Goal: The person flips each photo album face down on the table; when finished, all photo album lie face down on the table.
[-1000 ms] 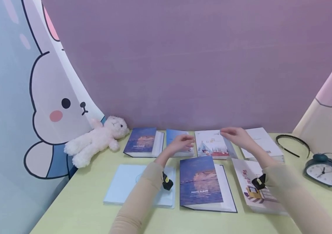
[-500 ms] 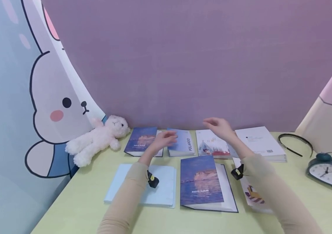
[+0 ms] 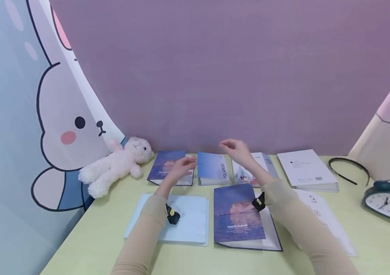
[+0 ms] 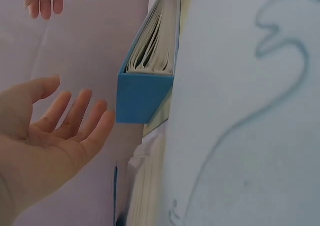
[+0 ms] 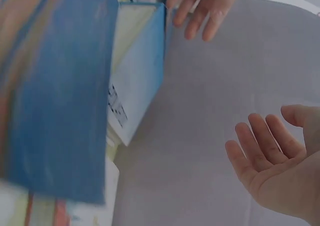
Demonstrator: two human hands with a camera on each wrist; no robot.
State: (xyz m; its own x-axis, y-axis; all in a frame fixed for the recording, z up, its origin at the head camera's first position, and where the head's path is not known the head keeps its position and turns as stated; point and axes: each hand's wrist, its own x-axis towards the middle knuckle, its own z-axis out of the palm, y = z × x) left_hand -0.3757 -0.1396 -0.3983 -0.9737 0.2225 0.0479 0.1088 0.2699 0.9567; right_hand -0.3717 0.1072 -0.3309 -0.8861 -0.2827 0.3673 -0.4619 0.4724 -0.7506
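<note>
Both hands are raised over the back row of albums, holding nothing. My left hand (image 3: 182,168) is in front of the back-left sunset photo album (image 3: 163,168), its fingers loosely bent in the left wrist view. My right hand (image 3: 238,151) hovers above the gap between the blue Polaroid album (image 3: 212,168) and the white tent-picture album (image 3: 267,164), its fingers relaxed and spread in the right wrist view. The Polaroid album stands between the two hands. Beneath the forearms lie a pale blue album (image 3: 189,225) with a line drawing and a larger sunset photo album (image 3: 236,217).
Farther right are a white album (image 3: 306,168) and another white album (image 3: 329,221), partly hidden by the right sleeve. A black headband (image 3: 350,168) and a green alarm clock (image 3: 385,202) are at the right side. A white plush toy (image 3: 116,164) leans at the left.
Both hands have shifted left. The left one moved off the Polaroid album toward the back-left sunset album; the right one left the tent-picture album's right side. The albums stay in place.
</note>
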